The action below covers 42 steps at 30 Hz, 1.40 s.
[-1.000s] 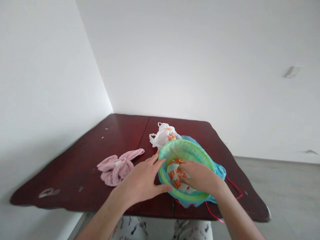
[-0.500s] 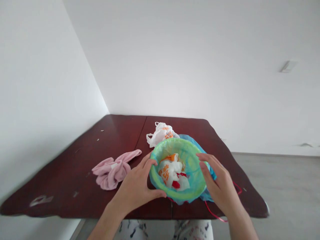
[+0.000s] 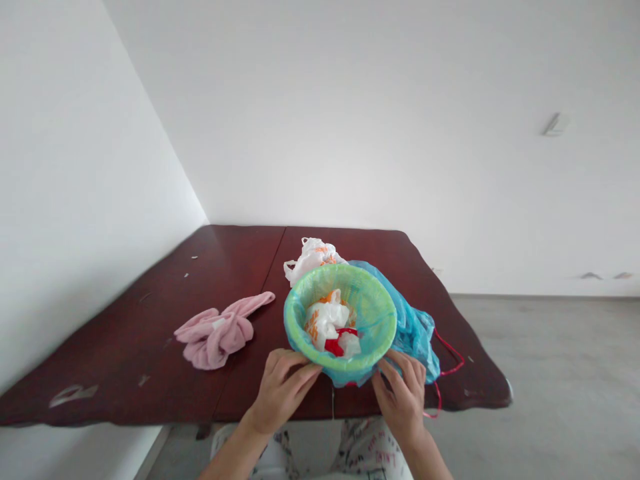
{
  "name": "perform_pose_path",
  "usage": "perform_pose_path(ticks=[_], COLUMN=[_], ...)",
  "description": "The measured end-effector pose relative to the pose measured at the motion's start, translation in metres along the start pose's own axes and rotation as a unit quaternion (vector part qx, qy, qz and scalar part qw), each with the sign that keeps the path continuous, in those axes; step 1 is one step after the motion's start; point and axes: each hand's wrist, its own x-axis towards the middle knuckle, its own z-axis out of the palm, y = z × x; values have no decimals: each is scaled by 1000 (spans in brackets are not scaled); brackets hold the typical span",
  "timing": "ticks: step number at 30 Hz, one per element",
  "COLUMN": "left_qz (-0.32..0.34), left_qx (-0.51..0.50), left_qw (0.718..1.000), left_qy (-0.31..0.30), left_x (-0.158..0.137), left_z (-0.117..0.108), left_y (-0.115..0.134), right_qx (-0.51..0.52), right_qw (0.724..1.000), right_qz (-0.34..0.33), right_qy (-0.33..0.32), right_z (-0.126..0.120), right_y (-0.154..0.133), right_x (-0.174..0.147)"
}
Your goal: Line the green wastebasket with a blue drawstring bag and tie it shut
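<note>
A round green wastebasket [image 3: 392, 320] stands on the table with a translucent blue garbage bag [image 3: 345, 380] lining it and folded over its rim. At the near left of the rim, the bent fingers of my left hand [image 3: 285, 387] are closed on the edge of the garbage bag. My right hand [image 3: 404, 390] pinches the bag at the near right, its fingertips partly hidden under the rim. Inside the basket lie a crumpled white plastic bag [image 3: 327, 317] with orange print and something red [image 3: 334, 347]. More of the blue bag spreads out on the right, with a red drawstring [image 3: 457, 360].
Behind the basket sits another white plastic bag [image 3: 310, 260] with orange print. A pink cloth [image 3: 217, 340] lies bunched at the left on the dark red table [image 3: 240, 257]. White walls [image 3: 320, 133] border the table at the back and left.
Both hands have moved from the sides of the basket to its near edge, lower down, and now grip the bag there. The view has shifted slightly, so everything sits a little further left.
</note>
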Motion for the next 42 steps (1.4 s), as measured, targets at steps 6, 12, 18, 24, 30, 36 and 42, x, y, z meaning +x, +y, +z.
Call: perform_pose_path(ticks=[6, 12, 18, 24, 30, 36, 42], left_qz=[6, 14, 91, 117, 59, 74, 20], left_qx=[-40, -91, -69, -17, -54, -108, -214], left_qw=[998, 993, 990, 985, 983, 968, 966], left_qy=[-50, -77, -88, -126, -166, -214, -142], left_x=[14, 26, 57, 79, 92, 102, 103], left_z=[-4, -17, -35, -53, -65, -60, -48], left_y=[12, 10, -8, -26, -22, -8, -17], right_qx=[55, 62, 93, 178, 172, 247, 324], right_qw=[997, 993, 988, 966, 963, 936, 933], right_qz=[-11, -35, -83, -41, -40, -22, 58], right_qy=[-60, -91, -87, -182, -205, -250, -145], right_z=[-8, -26, -33, -44, -52, -46, -37], right_y=[-10, -11, 4, 20, 23, 13, 20], right_x=[35, 59, 80, 104, 105, 100, 102])
